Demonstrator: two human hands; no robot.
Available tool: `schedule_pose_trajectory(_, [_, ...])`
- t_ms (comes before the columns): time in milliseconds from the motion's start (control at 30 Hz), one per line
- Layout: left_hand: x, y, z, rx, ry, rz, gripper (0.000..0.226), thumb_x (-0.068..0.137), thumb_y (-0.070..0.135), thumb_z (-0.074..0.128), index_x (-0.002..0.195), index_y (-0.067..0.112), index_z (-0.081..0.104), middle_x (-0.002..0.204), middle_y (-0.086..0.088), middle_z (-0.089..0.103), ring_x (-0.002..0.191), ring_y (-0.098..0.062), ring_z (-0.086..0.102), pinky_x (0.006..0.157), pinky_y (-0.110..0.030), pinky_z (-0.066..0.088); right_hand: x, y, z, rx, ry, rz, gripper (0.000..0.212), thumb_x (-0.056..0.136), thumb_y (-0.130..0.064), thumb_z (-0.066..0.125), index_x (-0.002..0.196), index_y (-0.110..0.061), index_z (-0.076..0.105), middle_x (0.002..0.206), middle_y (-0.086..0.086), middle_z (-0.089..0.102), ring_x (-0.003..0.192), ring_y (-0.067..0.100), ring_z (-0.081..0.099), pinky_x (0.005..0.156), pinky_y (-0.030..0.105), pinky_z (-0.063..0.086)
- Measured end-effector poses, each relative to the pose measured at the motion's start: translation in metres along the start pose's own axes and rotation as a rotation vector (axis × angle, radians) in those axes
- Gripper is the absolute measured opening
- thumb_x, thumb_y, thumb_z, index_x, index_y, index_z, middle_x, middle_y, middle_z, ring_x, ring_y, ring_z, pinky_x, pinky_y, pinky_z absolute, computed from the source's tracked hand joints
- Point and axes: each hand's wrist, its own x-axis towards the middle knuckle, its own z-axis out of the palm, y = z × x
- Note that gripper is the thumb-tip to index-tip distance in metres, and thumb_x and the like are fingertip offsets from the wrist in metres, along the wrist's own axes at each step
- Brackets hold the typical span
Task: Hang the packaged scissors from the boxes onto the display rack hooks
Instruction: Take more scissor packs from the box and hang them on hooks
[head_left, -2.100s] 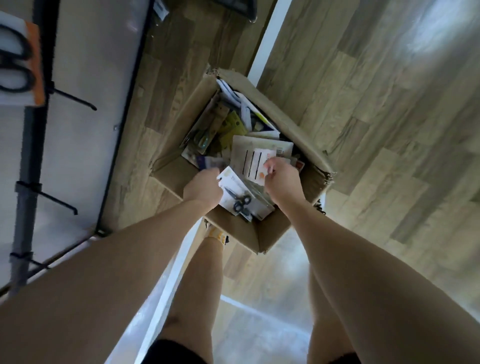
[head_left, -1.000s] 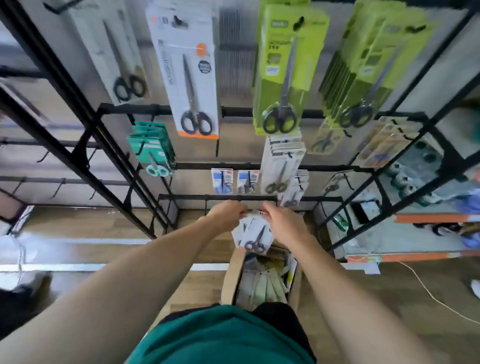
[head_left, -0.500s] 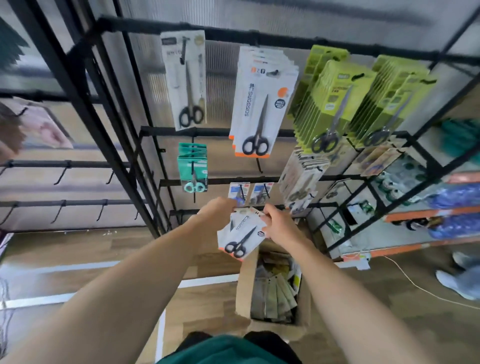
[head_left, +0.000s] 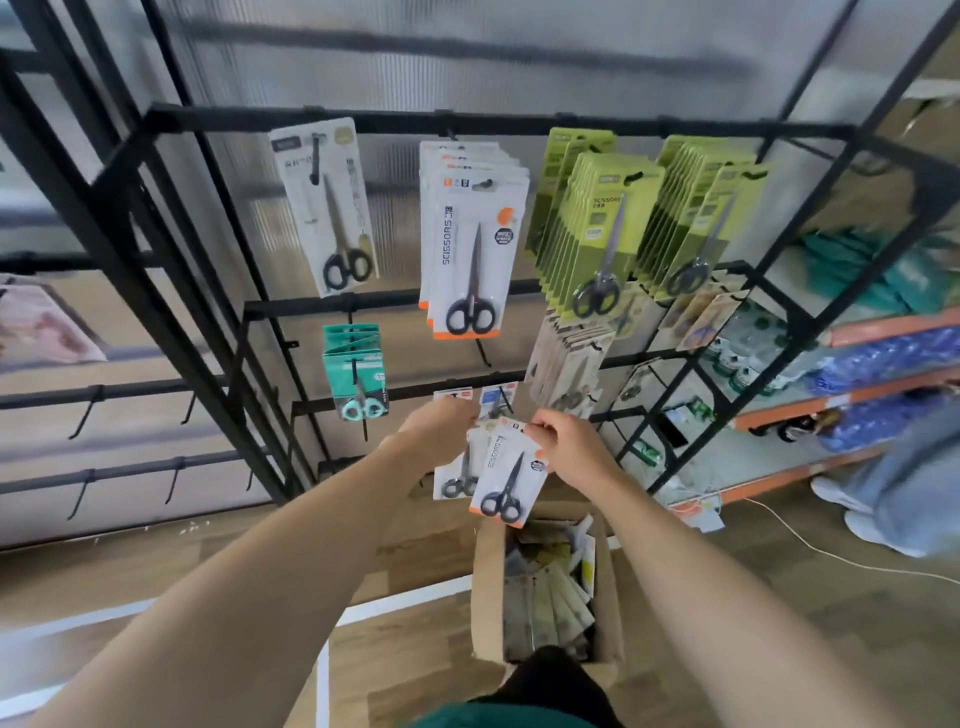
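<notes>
Both arms reach forward over an open cardboard box (head_left: 488, 587) standing on the wood-look floor (head_left: 779, 623). The right hand (head_left: 569, 444) pinches the top edge of a white, orange-trimmed scissors pack (head_left: 506, 475), thumb and fingers curled onto the card. The left hand (head_left: 441, 434) grips a second white scissors pack (head_left: 457, 475) lying just behind and at 9 o'clock of the first. Both packs hang in the air above the box, in front of the lowest bars of the black display rack (head_left: 156, 249).

On the rack, from 11 o'clock round to 1 o'clock: a single white scissors card (head_left: 327, 208), a stack of white-and-orange scissors packs (head_left: 472, 244), and two stacks of lime-green scissors packs (head_left: 597, 234). Teal small-scissors packs (head_left: 356, 371) hang below at 10 o'clock. More packaged goods fill the box.
</notes>
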Motion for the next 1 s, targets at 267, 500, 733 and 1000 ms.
schedule_pose_trajectory(267, [0.039,0.038,0.018,0.005,-0.001,-0.045,0.016,0.097,0.008,0.042,0.101,0.017,0.055,0.095,-0.004,0.059,0.076,-0.025,0.052,0.058,-0.032,0.039,0.026,0.054,-0.02,-0.005,-0.081,-0.035,0.009,0.102,-0.02,0.055,0.103,-0.017,0.063,0.101,0.005,0.066,0.091,0.021,0.064,0.081,0.044,0.058])
schedule_pose_trajectory(500, [0.07,0.108,0.064,0.092,-0.093,-0.163,0.028,0.098,0.009,0.042,0.121,0.02,0.054,0.115,-0.006,0.061,0.096,-0.031,0.063,0.068,-0.035,0.047,0.049,0.13,-0.051,-0.04,-0.193,-0.039,0.012,0.104,-0.023,0.048,0.097,-0.016,0.055,0.089,0.002,0.058,0.085,0.025,0.062,0.075,0.042,0.052])
schedule_pose_trajectory(733, [0.09,0.165,0.09,-0.075,-0.111,-0.289,0.016,0.094,0.016,0.047,0.101,0.022,0.059,0.1,-0.003,0.066,0.087,-0.03,0.063,0.064,-0.033,0.046,0.058,0.197,-0.076,0.034,-0.274,-0.007,0.015,0.1,-0.023,0.059,0.093,-0.012,0.066,0.088,0.006,0.068,0.084,0.024,0.065,0.074,0.036,0.053])
schedule_pose_trajectory(1000, [0.111,0.185,0.091,-0.241,-0.134,-0.299,0.017,0.095,0.01,0.048,0.103,0.013,0.063,0.095,-0.008,0.065,0.085,-0.028,0.061,0.066,-0.032,0.045,0.064,0.224,-0.099,0.197,-0.209,0.198,0.008,0.098,-0.013,0.061,0.091,-0.014,0.065,0.089,0.009,0.065,0.071,0.02,0.066,0.044,0.015,0.045])
